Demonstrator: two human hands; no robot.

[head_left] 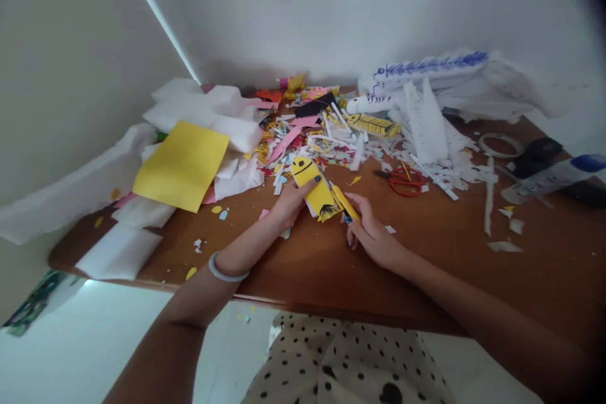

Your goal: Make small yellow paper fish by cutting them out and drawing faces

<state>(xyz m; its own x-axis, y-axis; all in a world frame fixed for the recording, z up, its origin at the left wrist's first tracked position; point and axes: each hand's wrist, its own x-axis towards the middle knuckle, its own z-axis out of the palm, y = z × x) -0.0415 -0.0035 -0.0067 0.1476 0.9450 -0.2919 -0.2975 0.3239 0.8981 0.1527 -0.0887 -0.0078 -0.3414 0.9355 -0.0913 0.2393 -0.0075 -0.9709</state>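
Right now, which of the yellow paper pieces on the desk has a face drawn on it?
The yellow cutout held between both hands, left hand and right hand. The yellow sheet farther left is plain and lies flat on white foam.

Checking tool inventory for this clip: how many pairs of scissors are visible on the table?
1: the red-handled scissors lie on the wooden table, right of the yellow paper cutout. Others may be buried under the paper scraps.

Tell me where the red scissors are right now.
In the head view, the red scissors lie on the wooden table, just right of centre, beyond the right hand and at the near edge of the white paper scraps.
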